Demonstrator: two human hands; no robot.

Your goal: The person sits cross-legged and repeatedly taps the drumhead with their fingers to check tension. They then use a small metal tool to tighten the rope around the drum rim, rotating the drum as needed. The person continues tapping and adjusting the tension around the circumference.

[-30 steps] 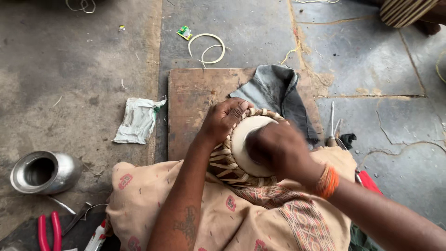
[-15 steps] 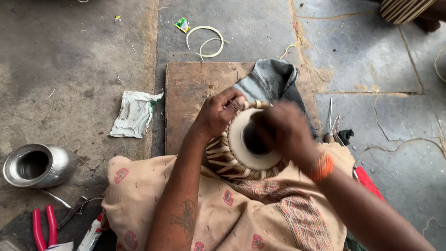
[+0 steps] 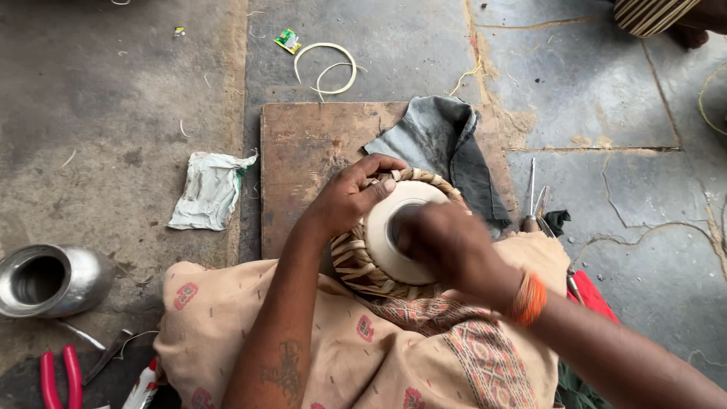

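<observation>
Gripped at its braided rim by the left hand (image 3: 344,198), small drum (image 3: 394,235) sat mid-frame on the lap cloth (image 3: 333,341), right hand (image 3: 447,246) blurred over its pale head, grip indeterminate, steel pot (image 3: 49,280) lower left, wooden board (image 3: 310,151) behind, grey rag (image 3: 447,144) upper centre.

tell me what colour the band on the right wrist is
Orange: the thread band on the right wrist shows best in the head view, just behind the blurred right hand.

A wooden board (image 3: 303,151) is laid on the stone floor (image 3: 591,76), with a grey cloth (image 3: 447,140) draped over its far right corner. A crumpled wrapper (image 3: 208,189) is seen left of the board, a metal pot (image 3: 49,279) and red-handled pliers (image 3: 57,377) nearer, and a pale coiled strip (image 3: 326,64) beyond.
</observation>
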